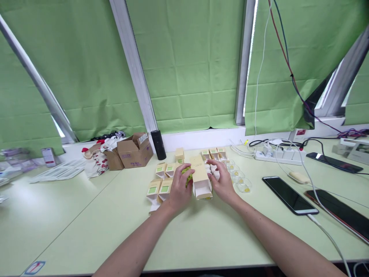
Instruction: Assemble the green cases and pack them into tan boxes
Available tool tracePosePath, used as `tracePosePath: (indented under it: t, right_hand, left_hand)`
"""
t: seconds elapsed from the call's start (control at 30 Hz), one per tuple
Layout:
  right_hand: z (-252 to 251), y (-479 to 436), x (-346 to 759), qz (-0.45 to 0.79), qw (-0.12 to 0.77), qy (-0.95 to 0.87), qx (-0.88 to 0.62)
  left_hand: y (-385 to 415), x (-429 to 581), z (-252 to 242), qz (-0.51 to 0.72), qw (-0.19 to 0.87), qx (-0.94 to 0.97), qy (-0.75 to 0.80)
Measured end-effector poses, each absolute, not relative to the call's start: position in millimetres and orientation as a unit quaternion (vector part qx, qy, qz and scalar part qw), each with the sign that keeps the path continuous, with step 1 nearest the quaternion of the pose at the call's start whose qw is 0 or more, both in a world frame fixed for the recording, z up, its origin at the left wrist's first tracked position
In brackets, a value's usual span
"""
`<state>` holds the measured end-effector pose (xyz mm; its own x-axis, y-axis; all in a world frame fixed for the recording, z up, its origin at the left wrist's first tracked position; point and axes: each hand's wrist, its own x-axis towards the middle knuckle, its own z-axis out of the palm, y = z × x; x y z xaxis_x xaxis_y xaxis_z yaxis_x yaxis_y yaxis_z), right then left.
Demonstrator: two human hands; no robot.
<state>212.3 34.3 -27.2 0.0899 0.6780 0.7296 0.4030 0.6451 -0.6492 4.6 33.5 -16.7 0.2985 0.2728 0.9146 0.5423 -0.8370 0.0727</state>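
In the middle of the table I hold a small cream cardboard box (201,175), its end flap open toward me and its white inside showing. My left hand (181,186) grips it from the left side. A bright green item (187,175) shows between the left fingers and the box; its kind is not clear. From the right, my right hand (223,182) has its fingers curled at the box's side. Several like boxes (165,188) with green square panels stand left of my hands, their ends open. Clear plastic cups (243,184) with yellow spots lie beyond the right hand.
More cream boxes (215,154) stand at the back. Left of them are a black cylinder (158,144) and a brown carton (135,150). On the right lie a phone (290,195) with a white cable, another dark phone (340,209) and a power strip (279,156).
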Motion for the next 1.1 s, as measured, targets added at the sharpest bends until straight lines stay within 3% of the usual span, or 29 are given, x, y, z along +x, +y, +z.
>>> tracePosePath:
  t: [0.3, 0.5, 0.83, 1.1]
  right_hand:
    - [-26, 33, 211, 0.115, 0.617, -0.657, -0.418]
    - [-25, 32, 211, 0.115, 0.616, -0.659, -0.416]
    - [-24, 32, 212, 0.116, 0.615, -0.661, -0.414]
    - [-25, 31, 210, 0.118, 0.616, -0.662, -0.410]
  left_hand:
    - [26, 7, -14, -0.539, 0.163, -0.793, -0.232]
    - [24, 6, -13, -0.546, 0.136, -0.792, -0.238]
    - [19, 8, -1, -0.610, -0.044, -0.757, -0.229]
    - [32, 9, -14, -0.663, -0.269, -0.644, -0.272]
